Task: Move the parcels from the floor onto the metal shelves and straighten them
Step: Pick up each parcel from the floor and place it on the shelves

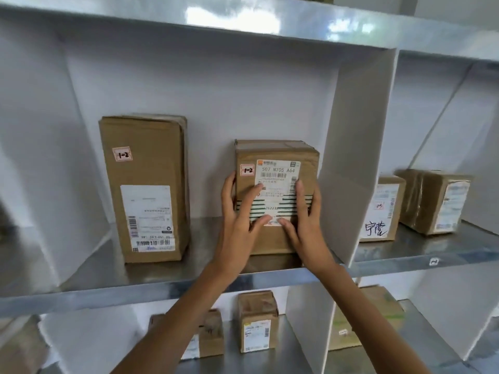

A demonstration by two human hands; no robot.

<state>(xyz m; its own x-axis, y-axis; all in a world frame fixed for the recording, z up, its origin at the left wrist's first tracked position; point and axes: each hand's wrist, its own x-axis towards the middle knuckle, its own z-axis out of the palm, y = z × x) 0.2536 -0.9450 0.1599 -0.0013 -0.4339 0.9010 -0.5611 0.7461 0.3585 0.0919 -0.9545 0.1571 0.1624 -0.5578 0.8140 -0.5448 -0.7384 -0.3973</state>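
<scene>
My left hand (239, 214) and right hand (303, 220) pressed flat, fingers straight, on the upright brown parcel (278, 152); its white barcode label (278, 171) and "1-2" tag (247, 170) faced me.

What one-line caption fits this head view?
Left hand and right hand press on a labelled parcel on the metal shelf, beside a taller parcel.

My one wide-angle head camera sits close to the metal shelves (270, 22), facing them squarely, about level with the middle shelf (89, 265).
</scene>
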